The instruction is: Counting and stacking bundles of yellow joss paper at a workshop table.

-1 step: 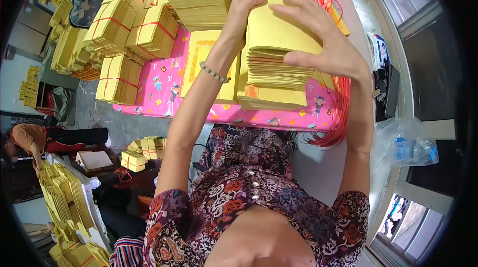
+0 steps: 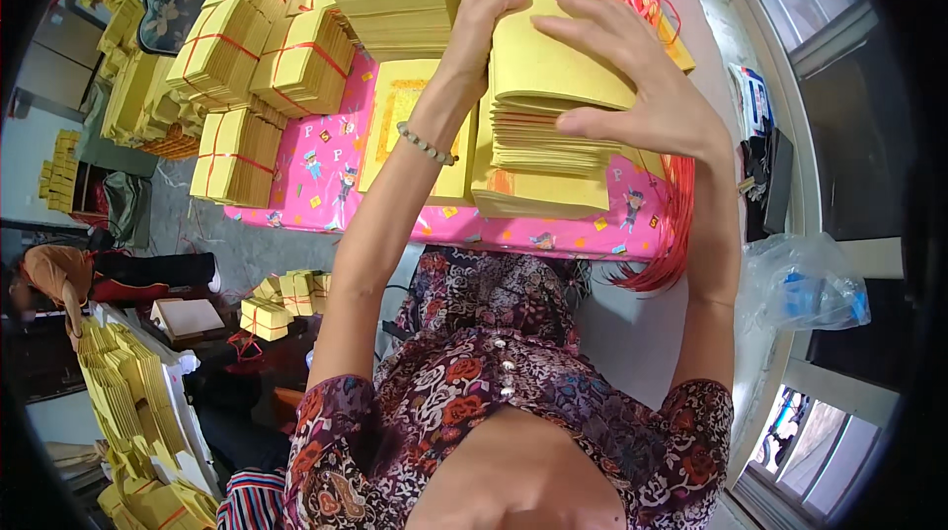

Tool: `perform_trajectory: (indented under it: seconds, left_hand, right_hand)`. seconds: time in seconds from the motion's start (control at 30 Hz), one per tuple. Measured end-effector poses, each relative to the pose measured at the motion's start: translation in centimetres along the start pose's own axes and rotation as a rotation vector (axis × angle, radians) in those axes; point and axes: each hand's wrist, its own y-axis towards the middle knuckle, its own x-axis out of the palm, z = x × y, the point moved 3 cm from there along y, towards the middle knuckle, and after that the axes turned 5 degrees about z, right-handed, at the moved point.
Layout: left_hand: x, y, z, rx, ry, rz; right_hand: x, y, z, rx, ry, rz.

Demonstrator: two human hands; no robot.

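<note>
A tall stack of folded yellow paper (image 2: 538, 56) rests on flat yellow sheets (image 2: 538, 196) near the front of the table. My left hand (image 2: 482, 21) grips the left side of the stack, its thumb over the top edge and its other fingers partly hidden behind. Over the right side, my right hand (image 2: 657, 85) is open, fingers spread along the top and thumb beside the front folds. Left of the stack lies a lower pile of yellow sheets with an orange printed square (image 2: 395, 125). Behind it rises a thick block of similar paper (image 2: 390, 6).
The table has a pink patterned cover (image 2: 316, 169). Bundles tied with red string (image 2: 232, 160) are piled at its left, and loose red strings (image 2: 676, 204) hang over the right side. A clear plastic bag (image 2: 815, 283) hangs near the window. A person (image 2: 59, 278) works at the far left.
My right hand has shifted very slightly left over the stack. My left hand holds its place.
</note>
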Motion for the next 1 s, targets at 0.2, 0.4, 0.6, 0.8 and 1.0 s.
perform_trajectory:
  seconds: [0.2,0.4,0.6,0.8,1.0]
  left_hand:
    - [-0.32,0.38,-0.39,-0.010,-0.028,-0.022]
    - [-0.32,0.79,-0.83,-0.028,-0.092,-0.077]
    - [-0.19,0.67,-0.66,-0.021,-0.055,-0.068]
    - [-0.27,0.57,-0.63,-0.012,-0.029,-0.052]
    - [-0.10,0.08,-0.16,0.016,-0.010,-0.035]
  right_hand:
    - [0.75,0.31,0.19,0.025,0.027,0.019]
    - [0.85,0.48,0.26,0.012,0.004,0.027]
    - [0.90,0.27,0.15,-0.016,-0.037,0.034]
    - [0.81,0.21,-0.07,-0.030,-0.027,0.028]
    - [1.02,0.00,-0.11,-0.024,-0.026,0.041]
